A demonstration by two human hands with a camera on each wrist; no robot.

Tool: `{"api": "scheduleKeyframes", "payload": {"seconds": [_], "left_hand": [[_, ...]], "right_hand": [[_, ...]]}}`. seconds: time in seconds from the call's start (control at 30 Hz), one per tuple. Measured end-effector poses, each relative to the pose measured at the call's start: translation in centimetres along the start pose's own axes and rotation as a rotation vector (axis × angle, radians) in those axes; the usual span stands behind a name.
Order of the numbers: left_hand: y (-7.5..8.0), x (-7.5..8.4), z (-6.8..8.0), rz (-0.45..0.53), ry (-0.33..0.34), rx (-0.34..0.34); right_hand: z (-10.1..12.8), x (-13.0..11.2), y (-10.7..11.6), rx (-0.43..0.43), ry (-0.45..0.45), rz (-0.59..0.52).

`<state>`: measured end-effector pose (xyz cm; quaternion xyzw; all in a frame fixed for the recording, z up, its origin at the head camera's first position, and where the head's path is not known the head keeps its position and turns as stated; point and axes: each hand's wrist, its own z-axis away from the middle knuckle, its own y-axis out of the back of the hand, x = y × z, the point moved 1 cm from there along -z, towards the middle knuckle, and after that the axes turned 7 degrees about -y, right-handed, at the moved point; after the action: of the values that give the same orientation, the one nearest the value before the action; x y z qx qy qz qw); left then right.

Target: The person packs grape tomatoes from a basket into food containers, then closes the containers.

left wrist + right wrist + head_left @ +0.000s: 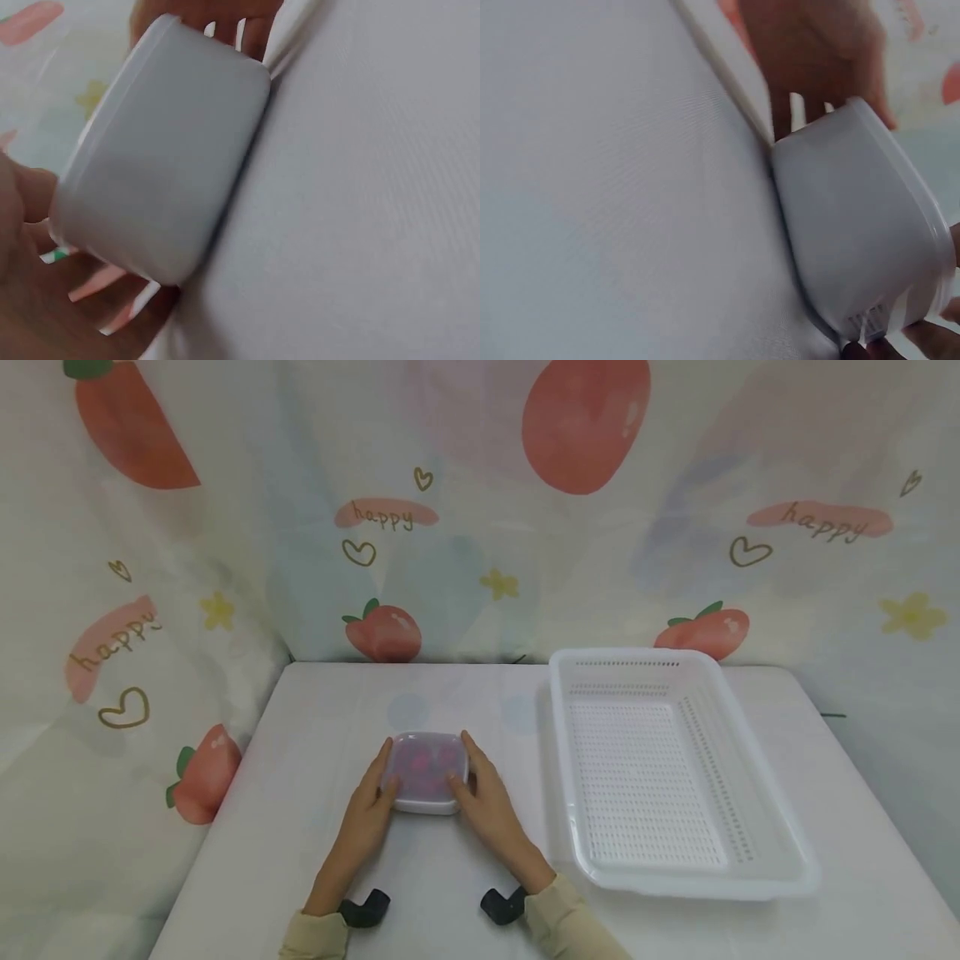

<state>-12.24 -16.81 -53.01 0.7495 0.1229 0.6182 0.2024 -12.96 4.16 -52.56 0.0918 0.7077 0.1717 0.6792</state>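
Observation:
A white, rounded-square food container (425, 771) is held between both hands over the left-middle part of the table. Pink and red colours show through its translucent lid. My left hand (369, 806) grips its left side, thumb near the front corner of the lid. On the opposite side, my right hand (489, 802) holds it with the thumb lying over the lid's edge. The left wrist view shows the container's smooth white wall (165, 150), its base right at the tablecloth. In the right wrist view, fingers (930, 337) wrap the lower corner of the tub.
A large white perforated basket (652, 777) stands on the right of the table, nothing inside it. A white cloth (247, 860) covers the table. Behind and at the sides hangs a curtain (465, 552) printed with fruit and "happy". Black wrist mounts (366, 910) sit at both wrists.

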Motion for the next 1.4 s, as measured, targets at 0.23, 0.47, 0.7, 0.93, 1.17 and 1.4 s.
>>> {"api": "scheduleKeyframes", "payload": {"seconds": [0.23,0.47,0.7,0.93,1.17,1.4], "left_hand": [[0.3,-0.3,0.3,0.101,0.01,0.007],[0.4,0.0,-0.1,0.104,0.021,0.038],[-0.4,0.5,-0.3,-0.012,0.054,0.014],[-0.9,0.7,-0.4,-0.03,0.042,0.038],[-0.7,-0.1,0.0,0.114,0.057,0.132],[-1.0,-0.3,-0.8,0.273,0.093,0.244]], "right_hand": [[0.1,0.0,0.3,0.014,-0.026,-0.068],[-0.1,-0.6,0.4,0.0,-0.063,-0.081],[-0.5,-0.7,-0.4,-0.014,-0.011,0.055],[-0.6,-0.5,-0.3,0.027,0.03,0.064],[-0.5,0.1,0.4,-0.028,-0.08,-0.04],[-1.4,0.3,1.1,0.084,-0.122,-0.228]]}}
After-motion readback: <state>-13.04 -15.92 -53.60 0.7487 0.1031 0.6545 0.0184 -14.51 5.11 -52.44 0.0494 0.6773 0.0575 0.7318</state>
